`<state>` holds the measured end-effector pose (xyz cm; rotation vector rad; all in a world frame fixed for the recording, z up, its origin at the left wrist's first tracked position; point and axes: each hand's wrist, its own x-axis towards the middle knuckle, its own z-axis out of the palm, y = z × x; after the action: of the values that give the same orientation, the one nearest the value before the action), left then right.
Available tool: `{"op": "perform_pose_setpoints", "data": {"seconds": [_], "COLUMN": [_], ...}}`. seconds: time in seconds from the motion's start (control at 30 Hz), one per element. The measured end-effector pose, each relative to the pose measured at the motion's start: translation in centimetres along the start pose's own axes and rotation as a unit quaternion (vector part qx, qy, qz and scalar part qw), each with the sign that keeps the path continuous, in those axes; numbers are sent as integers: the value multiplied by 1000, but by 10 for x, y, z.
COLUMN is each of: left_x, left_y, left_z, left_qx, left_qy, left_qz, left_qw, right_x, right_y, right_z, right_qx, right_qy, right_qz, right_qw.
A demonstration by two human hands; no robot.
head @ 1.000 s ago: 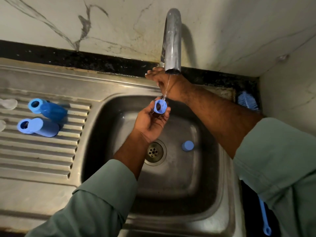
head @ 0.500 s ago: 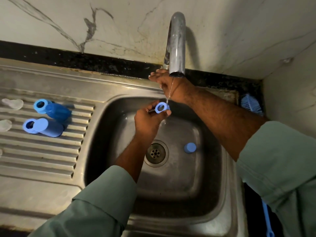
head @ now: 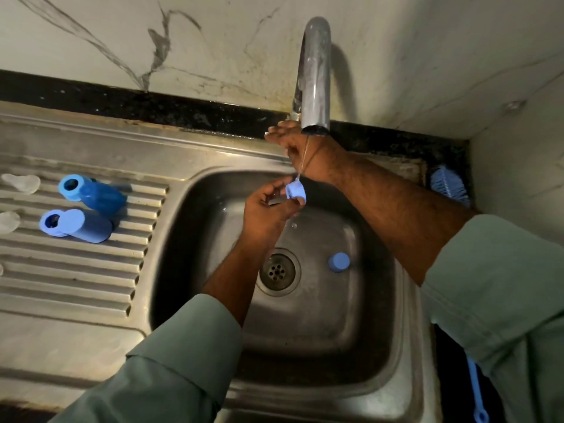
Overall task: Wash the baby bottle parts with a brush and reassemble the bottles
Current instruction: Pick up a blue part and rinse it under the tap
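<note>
My left hand (head: 268, 206) pinches a small light-blue bottle ring (head: 295, 190) under a thin stream of water from the steel tap (head: 314, 80). My right hand (head: 300, 148) reaches behind the spout at the tap's base; what its fingers hold is hidden. A light-blue cap (head: 338, 261) lies in the steel sink (head: 381, 346) right of the drain (head: 277, 271). Two blue bottles (head: 97, 195) (head: 77, 225) lie on their sides on the ribbed drainboard (head: 76, 279). Two clear nipples (head: 21, 182) (head: 8, 221) lie at its left edge.
A blue bottle brush (head: 448, 184) lies on the dark counter right of the sink, its handle (head: 476, 392) running toward the near edge. A marble wall stands behind the sink and closes the right corner.
My left hand turned the ring from facing me to lying sideways under the stream and shifted slightly. My right hand stayed at the tap's base.
</note>
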<state>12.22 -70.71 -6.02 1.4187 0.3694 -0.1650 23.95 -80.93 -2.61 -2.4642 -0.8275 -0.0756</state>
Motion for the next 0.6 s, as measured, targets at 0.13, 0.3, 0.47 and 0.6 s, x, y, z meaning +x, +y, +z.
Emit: {"op": "perform_pose_setpoints", "data": {"seconds": [0.13,0.3,0.47,0.6], "left_x": [2,2,1,-1], "left_y": [-2,-5,-8,-4], "left_z": [0,-1,-4,-1], "left_qx": [34,50,36,21], "left_qy": [-8,-25,-36,-26], "left_qz": [21,28,43,40], "left_qw": [999,998,998,999], "right_x": [-5,-6,-8,-8], "right_y": [13,9,8,10], "right_z": [10,8,8,7], "right_qx": [1,24,50,27], "right_qy": [-114,-103,-100,-104], "right_qz": [87,90,103,94], "right_qw": [990,990,988,990]}}
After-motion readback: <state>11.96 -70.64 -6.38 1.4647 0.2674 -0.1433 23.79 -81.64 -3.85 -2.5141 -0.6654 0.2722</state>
